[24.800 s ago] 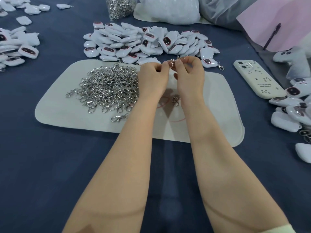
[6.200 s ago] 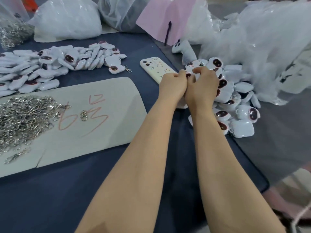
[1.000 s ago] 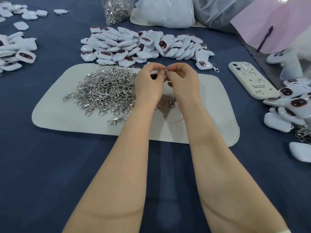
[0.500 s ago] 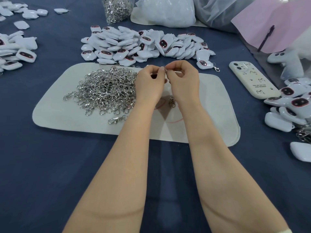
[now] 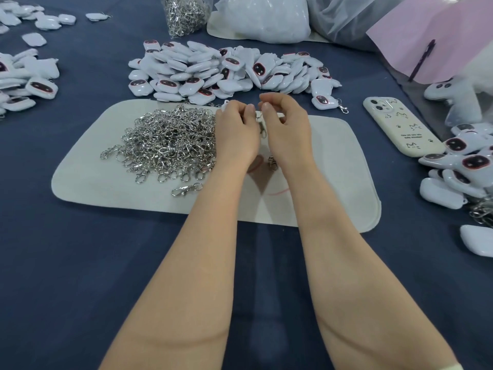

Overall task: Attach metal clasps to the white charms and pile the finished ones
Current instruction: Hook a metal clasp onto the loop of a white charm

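The left hand [image 5: 234,134] and right hand [image 5: 288,129] hover over a pale rounded felt mat [image 5: 333,166]. A heap of silver metal clasps [image 5: 165,140] lies on the mat, left of the hands. Behind them sits a pile of white plastic charms [image 5: 213,73]. Right of them lies a cream-cased phone [image 5: 400,129], with more charms [image 5: 458,166] farther right.

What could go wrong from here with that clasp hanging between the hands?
1. The clasp dangles between the left hand, which seems to grip a mostly hidden charm, and the right hand. If it slips, it may drop by the clasp heap and get lost.
2. A loose clasp lies on the mat by the wrists; a forearm could sweep it away.
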Demonstrator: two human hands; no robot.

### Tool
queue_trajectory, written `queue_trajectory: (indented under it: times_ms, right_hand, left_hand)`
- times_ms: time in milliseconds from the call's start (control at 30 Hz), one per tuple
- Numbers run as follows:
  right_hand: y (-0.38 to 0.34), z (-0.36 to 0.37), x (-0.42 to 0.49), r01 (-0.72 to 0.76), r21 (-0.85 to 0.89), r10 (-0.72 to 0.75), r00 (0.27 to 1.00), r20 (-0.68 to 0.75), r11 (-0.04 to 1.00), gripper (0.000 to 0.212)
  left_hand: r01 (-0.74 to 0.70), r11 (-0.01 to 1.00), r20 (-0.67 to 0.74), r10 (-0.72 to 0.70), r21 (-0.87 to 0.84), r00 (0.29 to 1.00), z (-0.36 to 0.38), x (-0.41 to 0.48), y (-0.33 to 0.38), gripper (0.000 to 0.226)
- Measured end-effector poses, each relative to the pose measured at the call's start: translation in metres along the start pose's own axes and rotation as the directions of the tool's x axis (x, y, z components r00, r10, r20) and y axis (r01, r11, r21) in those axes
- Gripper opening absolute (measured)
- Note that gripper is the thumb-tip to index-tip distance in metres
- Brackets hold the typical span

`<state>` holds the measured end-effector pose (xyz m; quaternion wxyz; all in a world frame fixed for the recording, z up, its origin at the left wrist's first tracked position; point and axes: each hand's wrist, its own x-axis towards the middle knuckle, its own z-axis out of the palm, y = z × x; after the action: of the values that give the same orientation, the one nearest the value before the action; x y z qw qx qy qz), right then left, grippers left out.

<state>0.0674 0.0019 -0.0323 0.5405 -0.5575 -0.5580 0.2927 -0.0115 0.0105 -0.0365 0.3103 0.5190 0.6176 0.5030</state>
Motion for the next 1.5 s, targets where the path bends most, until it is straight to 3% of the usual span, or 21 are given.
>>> queue_trajectory:
  times_ms: [100,267,500,633,967,1500]
  right_hand:
    - [-0.0016,0.0009,-0.0028,0.002,-0.052,0.003,0.995,0.095,0.999,0.020]
    - [-0.0030,-0.0012,-0.0034,-0.055,-0.023,0.057,0.988,0.142,0.998,0.019]
    - [0.0025,-0.0032,-0.0005,-0.080,0.067,0.081,0.997,-0.018,0.995,0.014]
    - [0.0024,-0.0031,0.0004,-0.060,0.039,0.063,0.996,-0.062,0.997,0.021]
    - [0.0022,-0.0031,-0.0029,-0.020,-0.028,0.018,0.997,-0.077,0.999,0.021]
    - [0.0031,0.0000,-0.0036,0.024,-0.078,-0.027,0.999,-0.037,0.997,0.013]
  left_hand:
    - [-0.046,0.993,-0.027,0.049,0.106,0.998,-0.0005,-0.0007,0.0003,0.022]
    - [-0.026,0.995,-0.033,0.029,0.096,0.999,-0.0025,-0.0018,0.0021,0.024]
    - [0.007,0.998,-0.028,-0.009,-0.066,1.000,-0.0039,-0.0058,0.0063,0.017]
    - [-0.020,0.999,-0.024,0.020,-0.032,1.000,-0.0037,-0.0069,0.0064,0.014]
    - [-0.125,0.989,-0.007,0.126,0.080,0.992,-0.0050,-0.0075,0.0056,0.011]
    - [-0.089,0.993,-0.043,0.093,0.076,0.995,-0.0037,-0.0080,0.0054,0.008]
